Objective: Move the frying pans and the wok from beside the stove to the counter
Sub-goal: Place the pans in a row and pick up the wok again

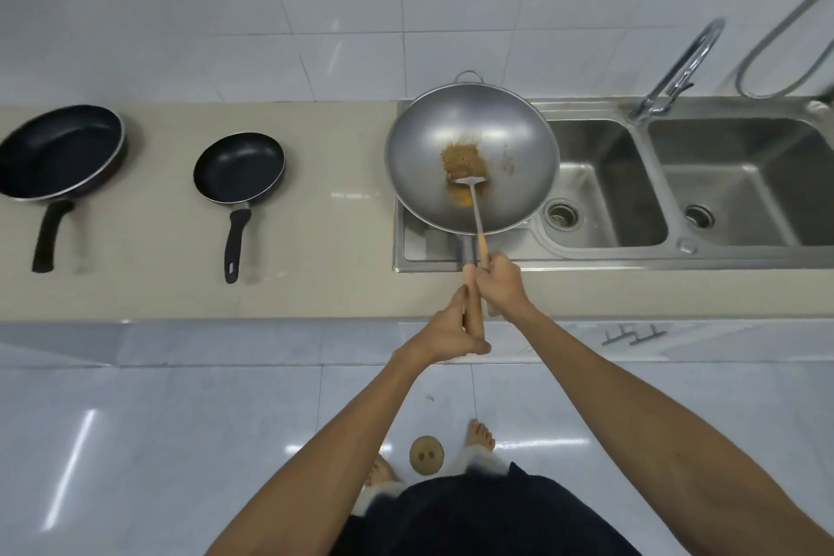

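Although the round grey metal wok (471, 158) hides the sink's draining board under it, I see the left hand (447, 336) closed around its wooden handle and the right hand (501, 284) gripping a wooden-handled steel spatula (474, 203), its blade in brown crumbs. Two black non-stick frying pans (239, 167) rest well apart on the beige stone counter (325, 239), the larger pan (58, 154) cut off by the frame's edge.

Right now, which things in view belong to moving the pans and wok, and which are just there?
Job: wok, large frying pan, small frying pan, left hand, right hand, counter.
Just there: spatula, sink, tap.
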Tool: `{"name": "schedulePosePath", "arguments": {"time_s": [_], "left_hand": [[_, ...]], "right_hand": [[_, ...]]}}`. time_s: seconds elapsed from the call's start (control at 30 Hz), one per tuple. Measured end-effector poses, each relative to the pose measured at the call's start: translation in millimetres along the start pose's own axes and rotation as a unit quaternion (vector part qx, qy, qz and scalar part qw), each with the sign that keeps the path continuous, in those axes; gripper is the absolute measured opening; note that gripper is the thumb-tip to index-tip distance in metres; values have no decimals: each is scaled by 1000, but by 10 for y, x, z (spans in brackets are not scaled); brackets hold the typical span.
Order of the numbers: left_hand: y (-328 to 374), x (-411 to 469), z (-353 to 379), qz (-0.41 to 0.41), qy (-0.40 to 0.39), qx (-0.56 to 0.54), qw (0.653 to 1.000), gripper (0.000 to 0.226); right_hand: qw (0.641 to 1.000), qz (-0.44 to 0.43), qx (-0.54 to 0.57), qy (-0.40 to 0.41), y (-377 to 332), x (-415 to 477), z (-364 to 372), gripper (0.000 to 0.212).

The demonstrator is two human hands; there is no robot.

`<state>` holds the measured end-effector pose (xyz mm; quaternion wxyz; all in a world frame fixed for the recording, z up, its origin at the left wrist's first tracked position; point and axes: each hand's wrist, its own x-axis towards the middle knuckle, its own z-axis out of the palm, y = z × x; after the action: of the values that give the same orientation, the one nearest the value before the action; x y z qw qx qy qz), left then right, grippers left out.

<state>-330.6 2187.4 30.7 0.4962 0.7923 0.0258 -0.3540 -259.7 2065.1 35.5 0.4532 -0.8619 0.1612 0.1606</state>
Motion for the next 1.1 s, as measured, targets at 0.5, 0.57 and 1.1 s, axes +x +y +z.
{"name": "schedulePosePath", "arguments": {"time_s": [0.5,0.57,1.1], "left_hand": [[44,71,-76,-13,-34,40,999,112],[27,68,-84,-18,-36,46,998,110],[-196,95,69,-13,-28,40,999,110]], "right_hand": [[996,48,66,-20,10,-49,-5,25],[990,90,100,-46,49,-54,-6,28],[979,154,104,-83,290,-204,80,40]]}}
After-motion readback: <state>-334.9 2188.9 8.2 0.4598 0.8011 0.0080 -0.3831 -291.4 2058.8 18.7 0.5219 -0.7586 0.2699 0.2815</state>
